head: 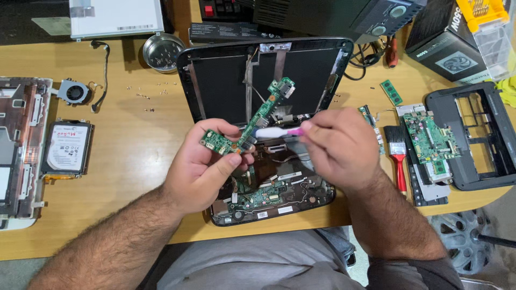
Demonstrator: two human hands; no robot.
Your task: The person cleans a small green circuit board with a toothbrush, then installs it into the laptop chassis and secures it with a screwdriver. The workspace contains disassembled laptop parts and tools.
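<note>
My left hand [207, 166] grips the lower end of a long narrow green circuit board [258, 115], held up over an opened laptop shell [263, 64]. My right hand [338, 147] holds a small brush with a white head and pink handle [277, 132], its head touching the board near my left thumb. Under both hands lies the laptop's base with a green mainboard [266, 196] and loose cables.
A hard drive [67, 147], a small fan [74, 91] and a metal frame [19, 145] lie at the left. A round metal dish [161, 51] and scattered screws sit behind. To the right are a red-handled paintbrush [399, 156], another circuit board [430, 139], a black bezel [475, 134] and boxes.
</note>
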